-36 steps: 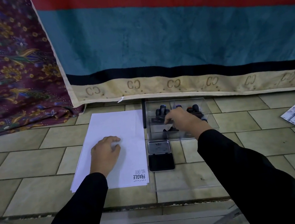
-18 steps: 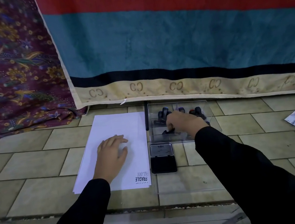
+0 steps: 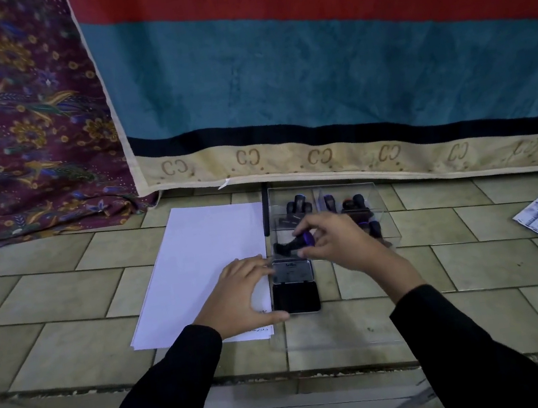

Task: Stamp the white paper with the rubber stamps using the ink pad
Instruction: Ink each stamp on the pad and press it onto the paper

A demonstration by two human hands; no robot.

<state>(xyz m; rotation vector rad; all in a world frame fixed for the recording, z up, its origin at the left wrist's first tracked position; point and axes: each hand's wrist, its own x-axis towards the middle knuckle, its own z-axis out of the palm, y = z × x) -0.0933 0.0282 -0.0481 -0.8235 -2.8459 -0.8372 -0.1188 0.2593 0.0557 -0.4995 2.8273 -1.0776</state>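
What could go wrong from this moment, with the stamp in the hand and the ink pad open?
1. The right hand holds a stamp only by its fingertips above the open ink pad; it may slip and fall.
2. The left hand steadies the ink pad, so the white paper lies mostly free and may shift when stamped.
3. The pad sits right beside the paper's edge; ink may smear onto it.

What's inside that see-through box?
The clear box holds several dark rubber stamps. The right hand is lifting one out and covers part of the box, so I can't count them all.
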